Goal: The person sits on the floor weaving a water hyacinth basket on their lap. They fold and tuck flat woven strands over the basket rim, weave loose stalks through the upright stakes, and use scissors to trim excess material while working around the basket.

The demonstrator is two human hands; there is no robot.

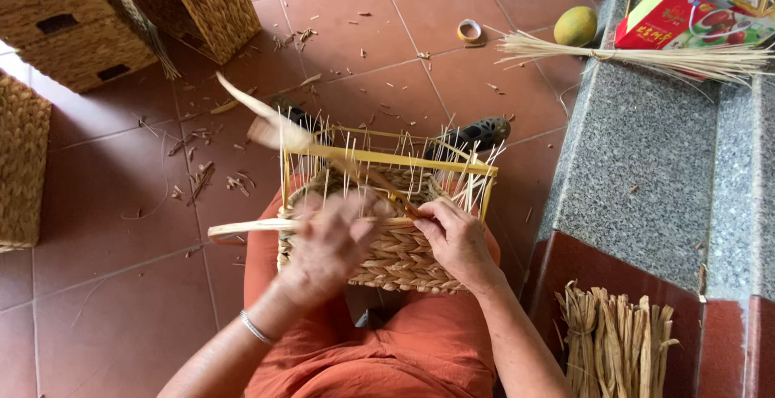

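A half-woven straw basket (400, 261) on a yellow wire frame (404, 160) rests on my lap, against orange trousers. My left hand (327, 245), blurred, is closed on a pale straw strand (242, 227) that sticks out to the left along the weave's top edge. My right hand (456, 236) pinches the weave at the basket's upper rim among the thin upright stakes. Another loose strand (258, 111) rises up and to the left from the frame.
Finished woven baskets (73, 27) stand at the upper left, another (20, 164) at the left edge. Straw scraps litter the red tile floor. A grey stone ledge (646, 172) on the right carries a straw bundle (646, 57), a red box (686, 18) and two yellow-green fruits (576, 25). Dried stalks (617, 349) stand lower right.
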